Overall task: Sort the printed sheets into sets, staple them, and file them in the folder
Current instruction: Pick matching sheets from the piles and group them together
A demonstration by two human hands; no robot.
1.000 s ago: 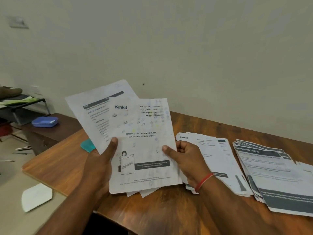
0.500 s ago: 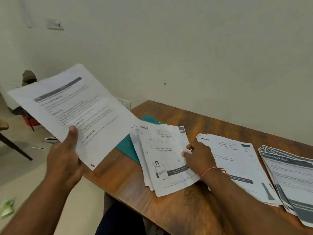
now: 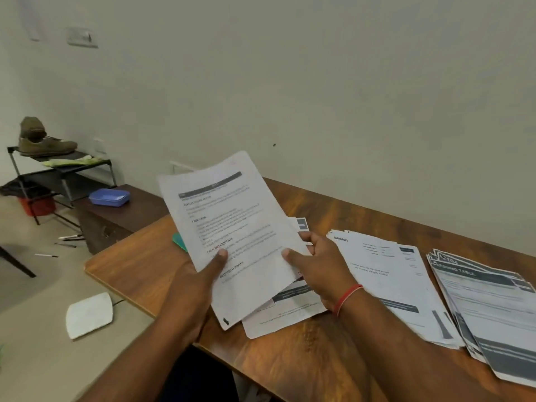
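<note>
Wide wooden table (image 3: 290,358) fills the lower half of the view, and paper is spread all along it. Far right, a fanned stack with dark bands (image 3: 487,309) lies flat by the table's edge. Just beside it, towards the middle, sits a white blinkit stack (image 3: 385,285), logo at its top corner. Front and centre is the text sheet (image 3: 232,227), tilted up off the table, dark header bar at the top, lines of print running down. Under it more printed sheets (image 3: 290,311) poke out at the bottom right, their print upside-down to the camera. The left hand (image 3: 200,285) grips the text sheet at its lower left, thumb pressed on top, fingers hidden beneath the paper. The right hand (image 3: 322,265) pinches the right edge, thumb on the face, fingers curled round behind. A teal folder (image 3: 180,242) shows only a corner, peeking out on the table behind the sheet's left edge. Smallest of all, a red thread (image 3: 346,297) circles the right wrist.
</note>
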